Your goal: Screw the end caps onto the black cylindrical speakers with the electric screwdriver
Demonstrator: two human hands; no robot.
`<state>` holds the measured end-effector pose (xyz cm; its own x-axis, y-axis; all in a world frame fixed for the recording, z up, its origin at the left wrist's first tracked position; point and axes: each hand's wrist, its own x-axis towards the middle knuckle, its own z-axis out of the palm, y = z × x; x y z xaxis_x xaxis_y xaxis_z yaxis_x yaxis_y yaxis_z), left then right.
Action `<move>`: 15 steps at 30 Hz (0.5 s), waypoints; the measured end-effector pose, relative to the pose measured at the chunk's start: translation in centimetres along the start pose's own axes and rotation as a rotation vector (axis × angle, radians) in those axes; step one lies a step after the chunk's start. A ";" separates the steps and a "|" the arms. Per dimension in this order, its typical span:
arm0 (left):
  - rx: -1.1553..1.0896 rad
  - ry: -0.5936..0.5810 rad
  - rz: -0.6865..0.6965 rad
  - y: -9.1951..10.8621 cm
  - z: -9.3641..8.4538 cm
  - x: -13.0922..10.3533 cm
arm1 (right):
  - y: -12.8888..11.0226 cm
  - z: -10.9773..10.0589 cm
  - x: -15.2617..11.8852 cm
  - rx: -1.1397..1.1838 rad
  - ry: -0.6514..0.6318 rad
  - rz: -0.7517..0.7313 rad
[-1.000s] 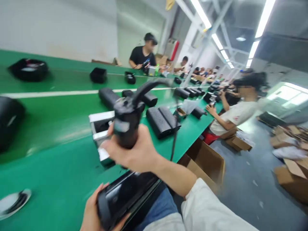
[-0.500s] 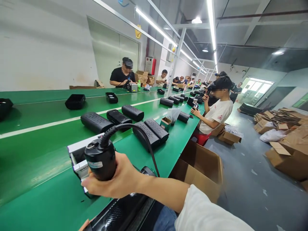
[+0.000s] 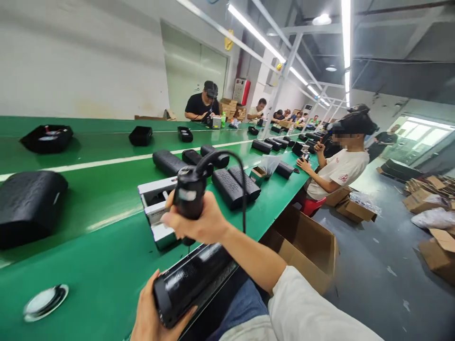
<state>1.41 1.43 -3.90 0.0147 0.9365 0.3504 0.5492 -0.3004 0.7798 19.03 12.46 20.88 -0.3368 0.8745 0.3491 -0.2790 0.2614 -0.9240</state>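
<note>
My right hand (image 3: 199,218) is wrapped round a black corded electric screwdriver (image 3: 190,192), held upright with its thin bit pointing down at the far side of a glossy black perforated casing (image 3: 192,277). Whether the bit touches the casing I cannot tell. At the near end of the casing, my left hand (image 3: 152,308) grips it with the thumb and fingers on either side. Just behind the screwdriver stands a white and grey open-topped fixture (image 3: 159,210) on the green bench.
Black textured cases (image 3: 30,203) lie along the green bench (image 3: 95,265). A round silver part (image 3: 46,302) sits front left. Beyond a small green box (image 3: 258,174), a co-worker (image 3: 344,166) sits at right. An open cardboard box (image 3: 309,241) stands below the bench edge.
The view has turned left and down, so the casing and my left hand show more fully. My right hand has brought the screwdriver over the casing, its bit now visible.
</note>
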 end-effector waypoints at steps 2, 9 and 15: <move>-0.026 -0.042 0.018 1.0 -0.6 -0.1 | -1.4 0.1 0.3 0.010 -0.005 -0.138; -0.089 -0.116 -0.023 2.6 -1.6 -0.5 | -1.0 0.3 5.3 -0.187 0.253 -0.542; -0.109 -0.120 -0.020 3.0 -1.7 -0.5 | 1.8 0.3 7.6 -0.304 0.294 -0.624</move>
<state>1.62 -0.21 -0.84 0.1074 0.9555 0.2747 0.4562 -0.2929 0.8403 15.70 19.49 21.94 0.0678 0.5891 0.8052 -0.0647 0.8080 -0.5856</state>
